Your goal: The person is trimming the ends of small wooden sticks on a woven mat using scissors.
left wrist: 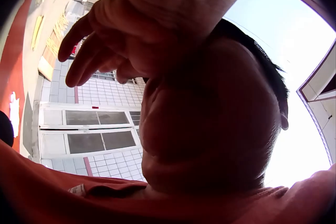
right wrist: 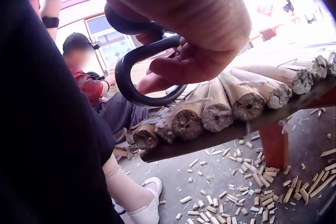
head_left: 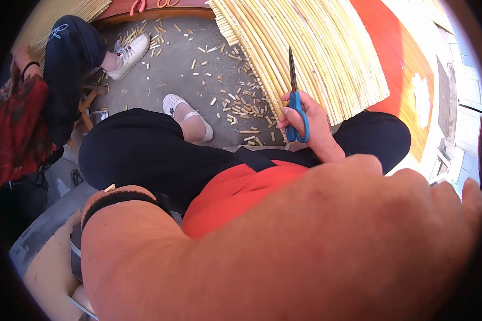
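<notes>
My right hand [head_left: 318,125] holds scissors [head_left: 292,72] with blue handles, dark blades pointing away from me over the edge of a mat of pale reed stalks [head_left: 326,53] tied with thread. In the right wrist view, fingers of this hand pass through the scissors' handle loop [right wrist: 122,74], close over the cut stalk ends [right wrist: 248,106]. My left arm is raised across the front of the head view. In the left wrist view the left hand [left wrist: 128,37] is up at my face, its fingers loosely bent with nothing in them.
The mat lies on a red table [head_left: 377,32]. Short cut stalk pieces [head_left: 246,109] litter the grey floor. Another person [head_left: 24,128] sits at the left by a second mat [head_left: 45,24]. Red-handled pliers [head_left: 138,6] lie on the far table edge.
</notes>
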Action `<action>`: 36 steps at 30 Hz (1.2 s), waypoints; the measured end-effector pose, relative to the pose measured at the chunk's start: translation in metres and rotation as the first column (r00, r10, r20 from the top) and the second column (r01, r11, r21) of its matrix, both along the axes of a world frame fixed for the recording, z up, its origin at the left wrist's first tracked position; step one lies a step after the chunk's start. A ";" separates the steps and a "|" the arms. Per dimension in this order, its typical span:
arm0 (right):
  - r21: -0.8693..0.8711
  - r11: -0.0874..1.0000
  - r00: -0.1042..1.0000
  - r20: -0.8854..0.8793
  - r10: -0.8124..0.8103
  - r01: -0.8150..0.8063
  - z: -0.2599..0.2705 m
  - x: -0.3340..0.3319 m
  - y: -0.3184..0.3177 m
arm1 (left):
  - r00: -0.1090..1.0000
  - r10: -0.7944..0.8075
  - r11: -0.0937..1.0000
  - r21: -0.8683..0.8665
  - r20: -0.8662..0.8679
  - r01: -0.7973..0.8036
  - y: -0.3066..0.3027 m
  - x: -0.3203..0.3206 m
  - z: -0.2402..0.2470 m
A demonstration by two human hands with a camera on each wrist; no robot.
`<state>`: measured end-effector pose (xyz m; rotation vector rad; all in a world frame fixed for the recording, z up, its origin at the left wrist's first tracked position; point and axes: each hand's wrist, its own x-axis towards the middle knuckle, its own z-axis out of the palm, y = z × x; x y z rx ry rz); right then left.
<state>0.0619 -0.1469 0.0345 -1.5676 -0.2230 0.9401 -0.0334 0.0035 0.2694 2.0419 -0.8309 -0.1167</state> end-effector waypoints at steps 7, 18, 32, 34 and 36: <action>-0.041 0.994 0.995 0.012 0.103 -0.103 0.021 0.016 0.010 | 0.631 0.466 0.783 -0.042 -0.621 -0.620 0.070 0.034 -0.104; -0.136 0.943 0.939 -0.211 0.273 -0.304 0.028 0.027 0.051 | -0.051 0.333 0.107 0.091 -0.941 -0.990 0.105 0.054 -0.270; -0.228 0.836 0.854 -0.294 0.429 -0.499 0.029 0.045 0.081 | -0.035 0.313 0.004 0.038 -0.949 -0.999 0.099 0.075 -0.304; -0.250 0.841 0.866 -0.291 0.407 -0.479 0.030 0.047 0.088 | -0.019 0.322 0.001 0.020 -0.947 -1.000 0.100 0.078 -0.306; -0.270 0.835 0.867 -0.296 0.402 -0.479 0.027 0.051 0.091 | -0.026 0.328 -0.022 0.020 -0.944 -1.000 0.097 0.081 -0.306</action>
